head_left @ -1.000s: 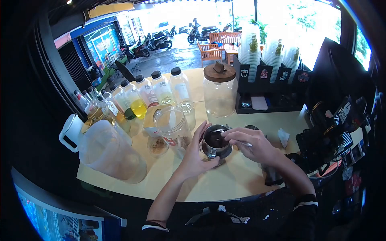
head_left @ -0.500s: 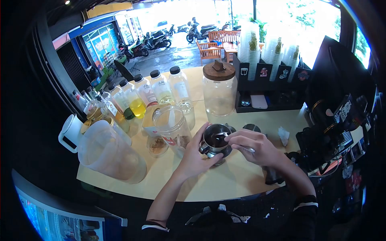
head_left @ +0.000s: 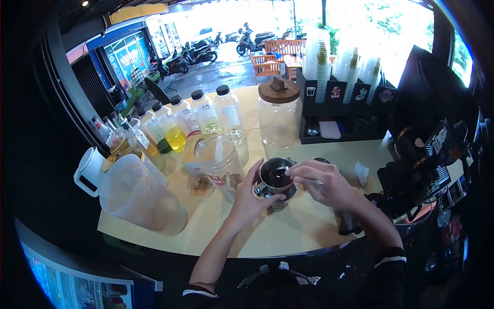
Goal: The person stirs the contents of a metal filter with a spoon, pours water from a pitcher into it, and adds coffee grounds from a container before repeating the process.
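My left hand is wrapped round the near left side of a shiny metal cup with a side handle and dark liquid inside. A narrower stand or base shows beneath the cup, partly hidden. My right hand pinches the thin handle of a metal spoon, whose other end reaches into the cup. Left of the cup stands an open clear plastic jar with some brown powder low inside. Beside that jar lies a round lid with brown powder on it.
A large frosted pitcher and a white jug stand at left. Several black-capped bottles line the back. A wooden-lidded jar and a black cup holder are behind. Crumpled tissue and dark equipment are at right.
My right hand and the spoon have shifted slightly left and up at the cup. The cup sits at a slightly different tilt. My left hand keeps its hold.
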A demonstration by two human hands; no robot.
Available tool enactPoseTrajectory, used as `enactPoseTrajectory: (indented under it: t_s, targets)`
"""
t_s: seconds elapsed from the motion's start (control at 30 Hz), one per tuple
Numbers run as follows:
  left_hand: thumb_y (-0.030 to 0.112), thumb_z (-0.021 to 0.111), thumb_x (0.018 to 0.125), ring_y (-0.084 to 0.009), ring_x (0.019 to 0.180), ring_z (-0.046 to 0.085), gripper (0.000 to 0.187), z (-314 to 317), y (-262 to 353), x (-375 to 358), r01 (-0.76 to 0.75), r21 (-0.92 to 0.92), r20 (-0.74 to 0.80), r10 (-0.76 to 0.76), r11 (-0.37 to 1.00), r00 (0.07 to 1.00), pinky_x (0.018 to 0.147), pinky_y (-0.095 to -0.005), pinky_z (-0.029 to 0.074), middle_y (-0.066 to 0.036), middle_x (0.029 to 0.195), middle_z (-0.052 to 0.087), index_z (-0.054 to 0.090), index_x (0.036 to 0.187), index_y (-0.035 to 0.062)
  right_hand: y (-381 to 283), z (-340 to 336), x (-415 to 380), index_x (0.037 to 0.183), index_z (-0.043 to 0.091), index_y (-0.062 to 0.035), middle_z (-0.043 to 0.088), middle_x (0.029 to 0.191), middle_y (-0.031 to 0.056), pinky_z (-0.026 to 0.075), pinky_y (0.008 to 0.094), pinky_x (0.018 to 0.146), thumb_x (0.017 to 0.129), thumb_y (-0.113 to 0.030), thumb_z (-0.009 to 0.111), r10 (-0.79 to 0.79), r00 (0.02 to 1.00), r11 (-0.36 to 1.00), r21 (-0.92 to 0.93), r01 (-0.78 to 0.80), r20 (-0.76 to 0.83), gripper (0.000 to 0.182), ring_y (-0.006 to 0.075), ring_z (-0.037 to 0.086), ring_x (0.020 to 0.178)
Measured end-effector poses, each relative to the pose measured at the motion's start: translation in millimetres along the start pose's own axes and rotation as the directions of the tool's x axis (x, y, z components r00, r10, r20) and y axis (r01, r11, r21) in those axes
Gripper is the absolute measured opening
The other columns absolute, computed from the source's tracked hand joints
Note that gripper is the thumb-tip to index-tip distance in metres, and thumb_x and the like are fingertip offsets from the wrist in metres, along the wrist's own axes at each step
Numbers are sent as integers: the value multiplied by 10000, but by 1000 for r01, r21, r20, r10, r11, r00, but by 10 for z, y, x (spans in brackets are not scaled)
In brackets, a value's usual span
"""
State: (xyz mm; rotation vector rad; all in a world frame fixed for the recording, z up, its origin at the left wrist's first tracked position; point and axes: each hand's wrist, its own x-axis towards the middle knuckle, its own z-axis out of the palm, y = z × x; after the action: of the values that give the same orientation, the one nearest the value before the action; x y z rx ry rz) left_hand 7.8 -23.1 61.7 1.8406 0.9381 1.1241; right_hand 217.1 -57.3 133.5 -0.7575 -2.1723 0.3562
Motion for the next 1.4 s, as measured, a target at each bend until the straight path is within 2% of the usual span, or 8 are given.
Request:
enactPoseTrajectory:
  t_s: [0.17, 0.27, 0.47, 0.77, 0.97, 1.03, 1.27, 1.4]
  targets:
    - [246, 893, 604, -271, 1069, 625, 990, 15, -105, 22, -88, 22, -42, 89, 996, 995, 936, -370, 495, -189, 1121, 629, 339, 1393, 19, 2, 47, 8, 1006, 601, -14, 653, 993, 129, 533, 372, 741, 879, -71, 607, -52, 998, 999, -4, 52, 28, 140, 317, 651, 878]
    - [244, 892, 605, -269, 1066, 626, 988, 11, -83, 22, -97, 55, -39, 100, 994, 994, 936, -370, 495, -187, 1120, 630, 338, 1392, 19, 62, 72, 4, 1011, 606, -16, 655, 985, 128, 541, 366, 728, 878, -78, 610, -25, 999, 997, -67, 22, -44, 147, 317, 656, 860]
    - [244, 895, 596, -268, 1064, 629, 983, 24, -113, 32, -105, 7, -41, 105, 994, 994, 935, -364, 497, -189, 1126, 630, 349, 1381, 16, -54, 18, 40, 984, 619, -8, 657, 990, 131, 543, 366, 733, 872, -60, 609, 12, 1000, 999, 49, -13, 25, 124, 316, 658, 866]
    - [245, 894, 594, -270, 1086, 620, 973, 10, -74, 31, -89, 65, -36, 91, 994, 995, 947, -367, 490, -192, 1143, 624, 360, 1372, 9, 41, 50, 12, 936, 594, 0, 645, 1051, 135, 537, 376, 757, 864, -46, 612, 15, 1000, 1000, -26, -15, 9, 87, 317, 651, 906]
    - [244, 893, 597, -275, 1105, 610, 971, 10, -91, 38, -96, 45, -29, 97, 994, 995, 960, -368, 482, -196, 1165, 616, 358, 1370, 1, -56, 16, -40, 985, 600, -5, 649, 1041, 131, 543, 369, 742, 865, -47, 611, -75, 997, 996, -57, 74, -29, 127, 317, 655, 885]
    - [241, 894, 596, -275, 1115, 604, 974, 11, -97, 29, -90, 45, -27, 91, 995, 995, 967, -368, 478, -198, 1177, 611, 357, 1371, 0, -26, 35, -56, 968, 622, -9, 672, 1028, 141, 563, 326, 704, 848, 5, 619, -20, 998, 999, -41, 18, -53, 121, 262, 681, 837]
    - [170, 901, 582, -242, 1131, 590, 961, 28, -78, 33, -75, -11, -42, 74, 997, 996, 996, -370, 456, -176, 1205, 605, 380, 1371, -3, -37, 3, -102, 1010, 610, -9, 654, 1044, 137, 544, 356, 747, 877, -32, 593, -8, 1000, 999, -42, 6, -29, 136, 301, 666, 875]
    - [165, 898, 584, -238, 1141, 582, 958, 22, -22, 27, -54, -11, -31, 54, 998, 998, 1006, -367, 448, -174, 1219, 597, 379, 1369, -9, -123, -144, -193, 997, 586, 26, 643, 1060, 154, 537, 322, 762, 944, -51, 510, 21, 967, 995, 102, 5, -253, 121, 203, 659, 857]
